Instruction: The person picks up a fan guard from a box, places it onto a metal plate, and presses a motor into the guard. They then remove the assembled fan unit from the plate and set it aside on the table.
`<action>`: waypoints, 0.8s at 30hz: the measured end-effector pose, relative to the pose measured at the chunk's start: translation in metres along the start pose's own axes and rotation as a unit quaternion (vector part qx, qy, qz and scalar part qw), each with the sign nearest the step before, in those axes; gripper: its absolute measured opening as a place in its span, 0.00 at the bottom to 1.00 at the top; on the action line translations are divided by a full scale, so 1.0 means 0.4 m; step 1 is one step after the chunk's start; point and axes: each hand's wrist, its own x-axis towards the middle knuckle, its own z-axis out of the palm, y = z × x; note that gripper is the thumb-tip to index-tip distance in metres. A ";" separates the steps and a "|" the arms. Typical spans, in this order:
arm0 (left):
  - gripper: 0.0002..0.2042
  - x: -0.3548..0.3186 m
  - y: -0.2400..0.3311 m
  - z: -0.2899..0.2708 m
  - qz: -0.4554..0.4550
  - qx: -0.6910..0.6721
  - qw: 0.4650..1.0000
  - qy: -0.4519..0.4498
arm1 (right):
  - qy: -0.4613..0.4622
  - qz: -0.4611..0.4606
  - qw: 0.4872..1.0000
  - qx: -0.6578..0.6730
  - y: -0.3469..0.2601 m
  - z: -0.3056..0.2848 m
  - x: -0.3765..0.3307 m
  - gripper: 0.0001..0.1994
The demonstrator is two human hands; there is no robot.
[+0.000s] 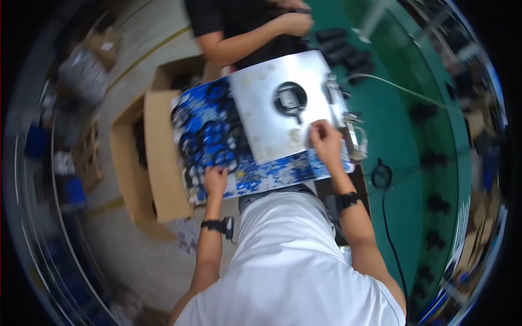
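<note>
A blue, white-blotched board point(272, 175) lies before me, with several dark ring-shaped parts point(213, 126) clustered over its left half. On its right rests a shiny metal plate point(254, 98) carrying a black round part point(280, 101) with a short stem toward me. My left hand point(216, 179) is at the board's near left, beside the ring cluster, its fingers curled closed; whatever they hold is hidden. Above the plate's near right edge, my right hand point(325, 142) has thumb and fingers pinched together. Anything between them is too small and blurred to name.
Open cardboard boxes point(163, 157) with dark contents stand left of the board. Across from me a person's forearm point(244, 44) reaches over. The green surface point(399, 228) at right bears a black round part point(381, 175) with a cable and several dark parts point(348, 54).
</note>
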 end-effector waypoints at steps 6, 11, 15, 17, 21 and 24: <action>0.09 -0.019 -0.046 -0.069 0.059 -0.004 0.994 0.088 | -0.005 0.049 0.997 0.054 -0.028 -0.005 0.002 0.06; 0.07 0.018 0.104 -0.206 0.107 -0.161 0.975 0.110 | -0.065 0.087 0.988 0.114 -0.103 -0.012 -0.022 0.07; 0.08 0.000 0.338 -0.292 0.209 -0.214 0.949 0.097 | -0.206 0.057 0.959 0.184 -0.243 -0.003 -0.057 0.19; 0.09 -0.021 0.446 -0.296 0.311 -0.216 0.924 0.055 | -0.223 0.064 0.934 0.272 -0.226 0.032 -0.058 0.24; 0.10 -0.019 0.504 -0.298 0.371 -0.253 0.890 -0.075 | -0.107 0.213 0.892 0.383 -0.191 0.014 -0.018 0.11; 0.16 0.004 0.513 -0.264 0.265 -0.415 0.866 -0.088 | -0.124 0.219 0.883 0.395 -0.185 -0.043 -0.011 0.11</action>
